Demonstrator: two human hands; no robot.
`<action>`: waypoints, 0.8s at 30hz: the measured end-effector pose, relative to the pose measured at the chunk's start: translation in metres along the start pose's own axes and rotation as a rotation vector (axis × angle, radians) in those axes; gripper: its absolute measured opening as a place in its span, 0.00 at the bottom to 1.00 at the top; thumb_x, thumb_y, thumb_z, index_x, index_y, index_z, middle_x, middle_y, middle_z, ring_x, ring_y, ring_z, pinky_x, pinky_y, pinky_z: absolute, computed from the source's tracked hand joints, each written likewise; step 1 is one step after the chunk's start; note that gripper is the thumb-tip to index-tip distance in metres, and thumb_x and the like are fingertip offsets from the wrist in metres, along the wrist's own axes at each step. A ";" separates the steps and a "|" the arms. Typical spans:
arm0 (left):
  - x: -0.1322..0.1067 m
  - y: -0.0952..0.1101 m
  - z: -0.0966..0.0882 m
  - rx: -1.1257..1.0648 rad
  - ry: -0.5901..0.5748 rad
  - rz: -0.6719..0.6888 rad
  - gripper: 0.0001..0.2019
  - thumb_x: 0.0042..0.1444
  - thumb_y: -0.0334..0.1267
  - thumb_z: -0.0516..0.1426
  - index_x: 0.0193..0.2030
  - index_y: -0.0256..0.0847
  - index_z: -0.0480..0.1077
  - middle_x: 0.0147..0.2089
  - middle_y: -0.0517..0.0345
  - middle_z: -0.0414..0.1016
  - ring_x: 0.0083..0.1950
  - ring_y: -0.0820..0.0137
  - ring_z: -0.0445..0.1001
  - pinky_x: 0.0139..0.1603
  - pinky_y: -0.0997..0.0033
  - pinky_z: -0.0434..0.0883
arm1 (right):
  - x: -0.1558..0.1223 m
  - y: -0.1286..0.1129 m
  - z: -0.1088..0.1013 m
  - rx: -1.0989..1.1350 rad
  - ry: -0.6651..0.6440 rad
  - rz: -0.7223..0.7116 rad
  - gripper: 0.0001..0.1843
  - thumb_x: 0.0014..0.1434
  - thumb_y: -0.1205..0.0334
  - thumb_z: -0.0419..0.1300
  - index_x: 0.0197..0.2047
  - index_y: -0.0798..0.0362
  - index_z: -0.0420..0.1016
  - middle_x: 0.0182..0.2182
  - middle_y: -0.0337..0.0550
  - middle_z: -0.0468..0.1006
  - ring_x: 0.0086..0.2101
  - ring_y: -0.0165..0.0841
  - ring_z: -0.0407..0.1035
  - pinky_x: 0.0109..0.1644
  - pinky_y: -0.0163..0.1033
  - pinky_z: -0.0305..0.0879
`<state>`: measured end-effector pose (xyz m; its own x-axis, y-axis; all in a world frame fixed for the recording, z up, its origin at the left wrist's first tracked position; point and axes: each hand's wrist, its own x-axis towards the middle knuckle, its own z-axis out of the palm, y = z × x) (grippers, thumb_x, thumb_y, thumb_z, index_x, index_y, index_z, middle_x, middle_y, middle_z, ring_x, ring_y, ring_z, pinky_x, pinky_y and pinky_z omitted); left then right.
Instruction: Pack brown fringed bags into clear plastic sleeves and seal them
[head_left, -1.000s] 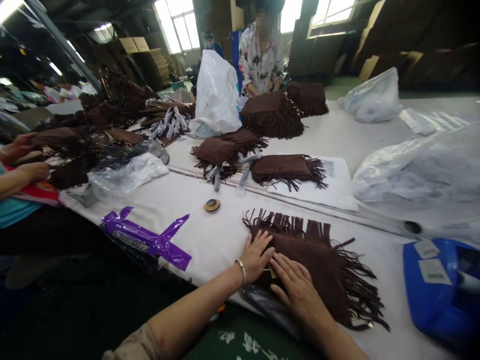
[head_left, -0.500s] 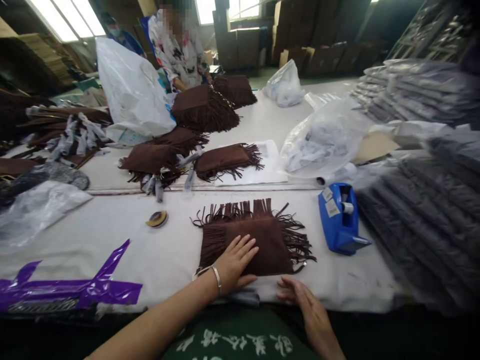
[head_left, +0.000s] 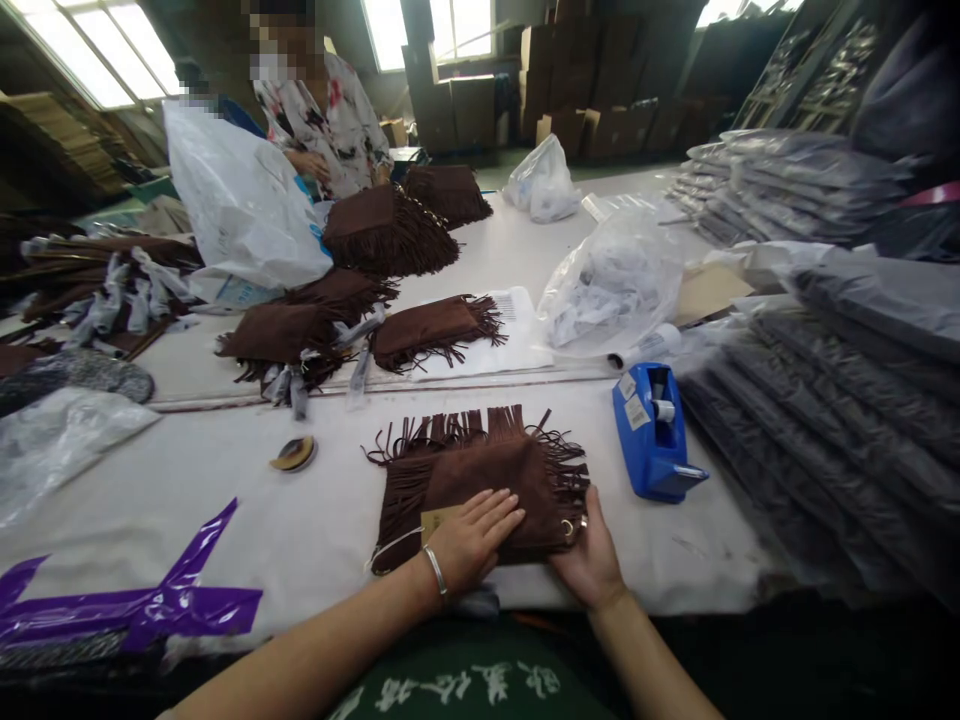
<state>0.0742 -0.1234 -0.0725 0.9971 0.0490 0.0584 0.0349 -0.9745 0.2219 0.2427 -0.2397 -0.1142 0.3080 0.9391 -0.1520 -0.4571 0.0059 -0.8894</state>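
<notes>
A brown fringed bag (head_left: 480,465) lies on the white-covered table right before me, its strips fanned out at the far and right sides. My left hand (head_left: 472,535) rests flat on its front with the fingers stretched out. A tan tag (head_left: 435,520) with a pale string shows partly from beneath that hand. My right hand (head_left: 592,560) grips the bag's near right corner, beside a gold ring (head_left: 568,528); its fingers are partly hidden under the bag. To the right stands a blue tape dispenser (head_left: 651,435).
Purple tape (head_left: 172,605) lies at the near left. A small round object (head_left: 294,455) sits left of the bag. Farther back are more fringed bags (head_left: 435,330), a plastic bag (head_left: 615,280) and a co-worker (head_left: 330,120). Grey wrapped stacks (head_left: 817,400) flank the right.
My right hand has moved up to the bag's right corner and taken hold of it. A tan tag has come into sight by my left hand. The co-worker stands more upright.
</notes>
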 end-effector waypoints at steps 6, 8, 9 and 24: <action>-0.004 0.000 0.004 0.002 -0.014 0.014 0.34 0.48 0.28 0.49 0.65 0.34 0.50 0.68 0.47 0.51 0.70 0.61 0.44 0.68 0.52 0.52 | 0.040 -0.004 -0.022 -0.168 0.061 -0.044 0.54 0.55 0.36 0.12 0.62 0.59 0.59 0.53 0.57 0.70 0.55 0.46 0.61 0.59 0.60 0.52; -0.004 -0.001 0.010 -0.008 -0.010 0.023 0.33 0.50 0.28 0.49 0.65 0.35 0.51 0.68 0.49 0.51 0.70 0.61 0.45 0.68 0.53 0.52 | 0.043 -0.010 -0.029 -0.130 0.082 -0.052 0.53 0.55 0.35 0.14 0.63 0.59 0.57 0.53 0.57 0.69 0.55 0.46 0.61 0.59 0.60 0.52; -0.004 -0.001 0.013 -0.017 -0.010 0.028 0.32 0.51 0.29 0.49 0.65 0.36 0.51 0.68 0.50 0.51 0.70 0.62 0.45 0.69 0.53 0.51 | 0.043 -0.015 -0.031 -0.110 0.092 -0.058 0.52 0.56 0.35 0.15 0.64 0.59 0.56 0.54 0.56 0.69 0.55 0.46 0.61 0.59 0.59 0.52; -0.004 0.002 0.009 -0.458 0.180 0.157 0.12 0.53 0.33 0.51 0.40 0.40 0.74 0.36 0.54 0.78 0.41 0.65 0.75 0.54 0.62 0.67 | 0.056 0.012 0.046 -1.384 -0.066 -0.394 0.29 0.67 0.49 0.42 0.67 0.51 0.45 0.66 0.44 0.44 0.65 0.38 0.34 0.67 0.55 0.38</action>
<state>0.0714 -0.1274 -0.0813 0.9591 -0.0144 0.2827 -0.1881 -0.7789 0.5983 0.2165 -0.1718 -0.1134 0.1654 0.9691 0.1832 0.8209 -0.0323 -0.5702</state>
